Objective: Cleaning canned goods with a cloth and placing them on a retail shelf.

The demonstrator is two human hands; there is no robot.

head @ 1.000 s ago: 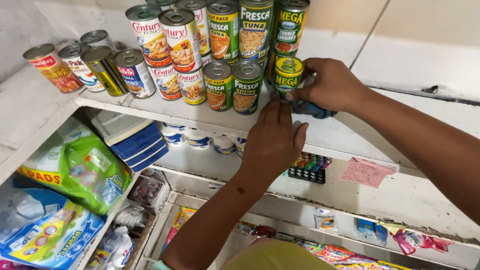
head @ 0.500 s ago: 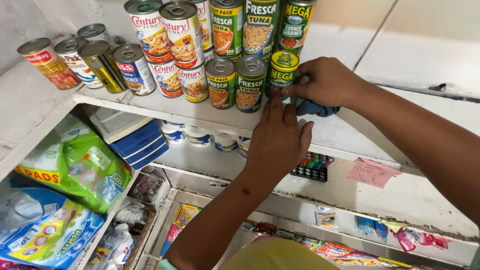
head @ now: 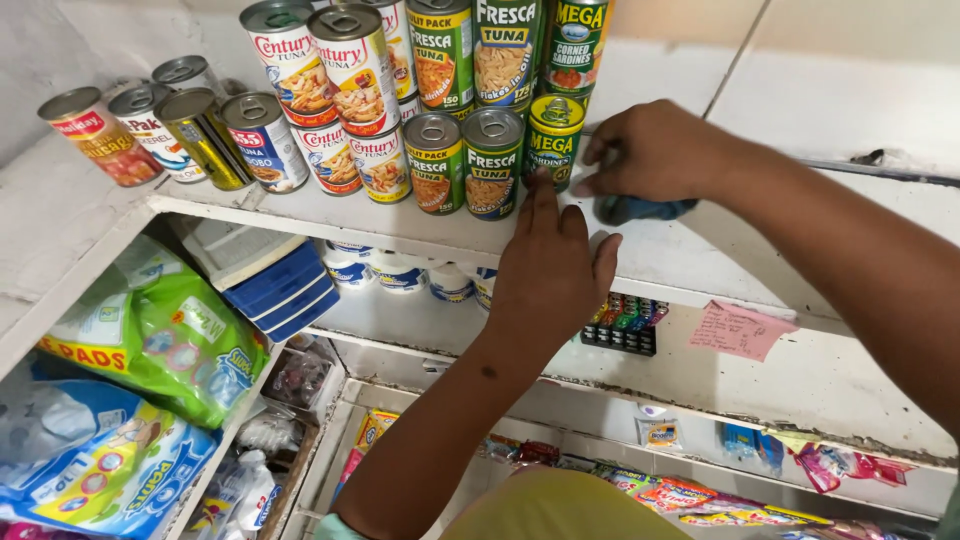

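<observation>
Head view: the blue cloth [head: 640,208] lies bunched on the white shelf [head: 700,255], just right of the front row of cans, pressed down under the right hand [head: 655,150], whose fingers curl over it and pinch it against the shelf top. A second ago that hand and cloth sat closer against the yellow-and-green sardine can [head: 553,140]; now the hand's fingertips touch the can's side while the cloth shows more fully beneath the palm, so the wiping stroke seems to have worked along the shelf beside the cans. The left hand [head: 550,265] has risen slightly, fingers together and flat, its fingertips at the foot of the green tuna can [head: 492,162] and the sardine can, holding nothing. Behind stand taller stacked cans [head: 440,50], and more cans [head: 200,135] lean at the far left. Below the shelf are small white bottles [head: 400,272], stacked blue and white boxes [head: 262,280], a green packet [head: 165,335], a pink paper note [head: 740,330] and a small rack of coloured items [head: 625,322].
</observation>
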